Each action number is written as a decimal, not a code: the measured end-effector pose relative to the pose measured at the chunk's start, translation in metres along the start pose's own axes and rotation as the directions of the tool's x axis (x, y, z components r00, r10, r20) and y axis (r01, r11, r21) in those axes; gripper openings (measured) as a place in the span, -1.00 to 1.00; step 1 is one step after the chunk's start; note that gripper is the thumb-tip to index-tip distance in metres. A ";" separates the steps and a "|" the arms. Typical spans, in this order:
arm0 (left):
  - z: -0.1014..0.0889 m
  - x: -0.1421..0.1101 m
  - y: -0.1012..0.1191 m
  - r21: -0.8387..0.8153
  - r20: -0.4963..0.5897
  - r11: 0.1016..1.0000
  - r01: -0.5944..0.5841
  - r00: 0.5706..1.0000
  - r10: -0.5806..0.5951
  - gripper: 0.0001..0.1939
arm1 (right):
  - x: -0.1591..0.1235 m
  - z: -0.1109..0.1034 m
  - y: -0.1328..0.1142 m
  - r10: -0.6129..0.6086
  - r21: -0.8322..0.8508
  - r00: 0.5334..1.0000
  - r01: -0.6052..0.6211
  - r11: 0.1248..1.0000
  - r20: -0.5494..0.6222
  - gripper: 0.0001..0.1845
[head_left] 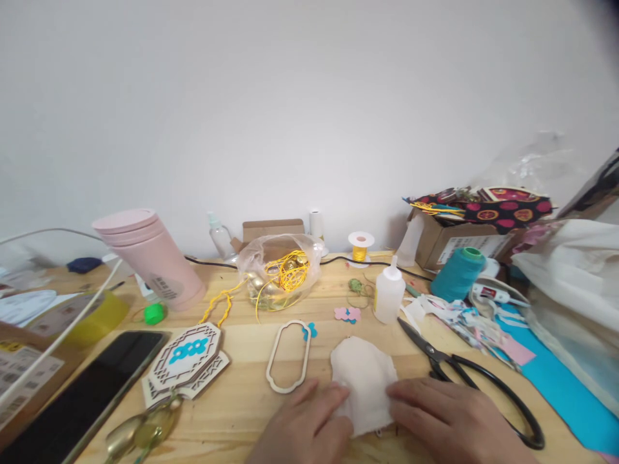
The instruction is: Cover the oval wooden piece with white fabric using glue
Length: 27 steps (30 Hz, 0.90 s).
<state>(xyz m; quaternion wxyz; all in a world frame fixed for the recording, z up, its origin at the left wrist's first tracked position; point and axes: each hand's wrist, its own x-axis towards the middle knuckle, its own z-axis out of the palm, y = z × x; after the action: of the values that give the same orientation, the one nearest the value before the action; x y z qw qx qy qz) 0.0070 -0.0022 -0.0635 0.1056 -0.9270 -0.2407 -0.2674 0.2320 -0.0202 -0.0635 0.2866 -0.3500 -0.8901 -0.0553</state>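
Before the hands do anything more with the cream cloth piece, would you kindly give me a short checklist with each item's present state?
1. Both hands on the cream cloth piece: ok; left hand and right hand press its near corners.
2. Cloth lying flat on the table: ok, though its near edge is hidden.
3. Scissors clear of the right hand: not ok; they lie just beside it.
4. Glue bottle upright: ok; whether it is sealed, cannot tell.
5. Wooden oval frame apart from the cloth: ok.
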 end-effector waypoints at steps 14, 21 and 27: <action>0.004 -0.013 0.001 0.041 0.149 0.999 -0.015 0.989 0.009 -0.67 | 0.000 -0.007 -0.005 -0.051 -0.100 0.991 0.064 0.993 0.122 -0.54; 0.003 -0.011 0.002 0.105 0.039 0.994 -0.007 0.999 0.003 -0.68 | 0.003 -0.016 -0.004 -0.097 -0.142 0.990 0.110 0.984 0.099 -0.52; -0.008 -0.006 -0.002 0.070 0.047 0.998 -0.001 0.999 -0.002 -0.63 | 0.004 -0.021 -0.006 -0.078 -0.172 0.994 0.091 0.981 0.083 -0.46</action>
<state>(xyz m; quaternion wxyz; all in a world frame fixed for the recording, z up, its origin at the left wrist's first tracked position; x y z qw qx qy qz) -0.0019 -0.0057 -0.0601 0.1324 -0.9288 -0.2526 -0.2368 0.2356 -0.0284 -0.0427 0.2182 -0.3376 -0.9060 -0.1324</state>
